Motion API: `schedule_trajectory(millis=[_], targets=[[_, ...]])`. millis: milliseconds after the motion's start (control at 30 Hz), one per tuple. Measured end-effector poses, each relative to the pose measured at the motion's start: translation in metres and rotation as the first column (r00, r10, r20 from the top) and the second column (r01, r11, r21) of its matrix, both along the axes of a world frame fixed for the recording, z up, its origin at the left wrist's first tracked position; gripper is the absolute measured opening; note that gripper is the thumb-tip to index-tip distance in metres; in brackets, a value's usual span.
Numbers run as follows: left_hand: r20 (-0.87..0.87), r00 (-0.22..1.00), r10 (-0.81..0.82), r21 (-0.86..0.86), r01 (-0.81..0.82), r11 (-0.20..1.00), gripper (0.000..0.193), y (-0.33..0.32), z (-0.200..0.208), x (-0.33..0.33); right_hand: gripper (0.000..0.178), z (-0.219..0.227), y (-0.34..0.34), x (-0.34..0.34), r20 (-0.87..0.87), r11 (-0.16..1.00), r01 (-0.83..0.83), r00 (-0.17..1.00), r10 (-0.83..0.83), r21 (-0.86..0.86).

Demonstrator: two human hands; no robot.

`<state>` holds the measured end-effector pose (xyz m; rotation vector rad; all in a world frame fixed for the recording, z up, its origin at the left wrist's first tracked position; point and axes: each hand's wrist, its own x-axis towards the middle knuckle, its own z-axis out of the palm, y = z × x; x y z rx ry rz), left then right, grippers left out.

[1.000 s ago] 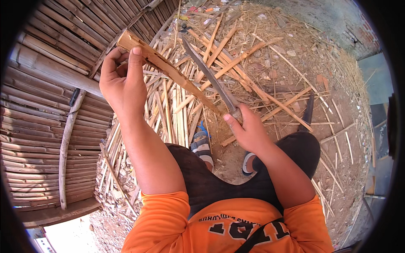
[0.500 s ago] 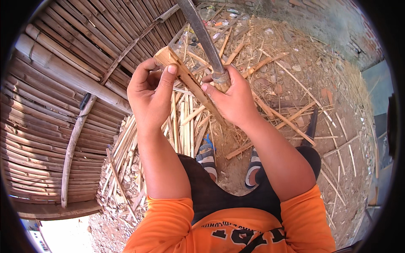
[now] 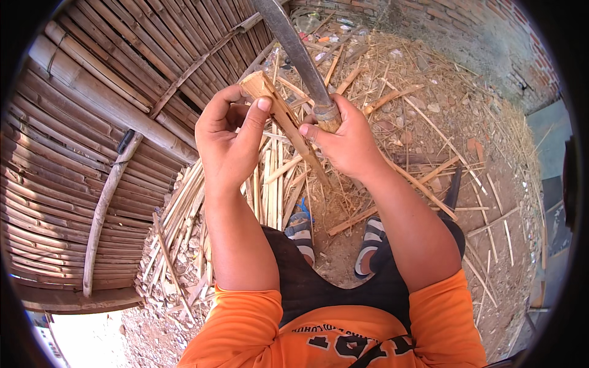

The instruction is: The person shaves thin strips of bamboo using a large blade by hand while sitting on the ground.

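Observation:
My left hand (image 3: 234,138) grips the upper end of a split bamboo piece (image 3: 284,116), thumb on its near face and fingers behind. The piece slants down to the right, its lower end close to the ground between my feet. In my right hand (image 3: 348,140) is a machete (image 3: 297,52), held by its wooden handle just below the metal collar. Its long dark blade points up and away, past the far edge of the view. The blade stands to the right of the bamboo, apart from its upper end. My right thumb lies close to the bamboo's edge.
A bamboo slat wall (image 3: 73,202) with poles rises on the left. Split bamboo strips (image 3: 270,184) lie piled before it. More strips (image 3: 429,132) and shavings litter the dirt ground. A brick wall (image 3: 454,24) stands at the back. My sandalled feet (image 3: 299,236) are below.
Both hands, with the bamboo piece and the machete, have shifted slightly right in the picture. The view has tilted a little, and both grips look the same.

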<state>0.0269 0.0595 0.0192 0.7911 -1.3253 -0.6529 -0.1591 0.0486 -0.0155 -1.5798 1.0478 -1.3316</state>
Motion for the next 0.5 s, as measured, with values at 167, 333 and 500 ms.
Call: schedule_trajectory(millis=[167, 333, 500], targets=[[0.012, 0.998, 0.059, -0.068, -0.058, 0.996, 0.02, -0.006, -0.005, -0.003, 0.038, -0.001, 0.006, 0.003, 0.043, 0.999, 0.033, 0.998, -0.034, 0.003], [0.027, 0.989, 0.146, -0.117, -0.142, 0.983, 0.021, -0.009, -0.008, -0.008, 0.033, -0.006, 0.006, 0.006, 0.019, 0.994, 0.086, 0.996, -0.085, -0.072], [0.032, 0.98, 0.196, -0.125, -0.191, 0.974, 0.018, -0.01, -0.007, -0.01, 0.032, -0.011, 0.007, 0.013, 0.055, 0.986, 0.127, 0.991, -0.122, -0.104]])
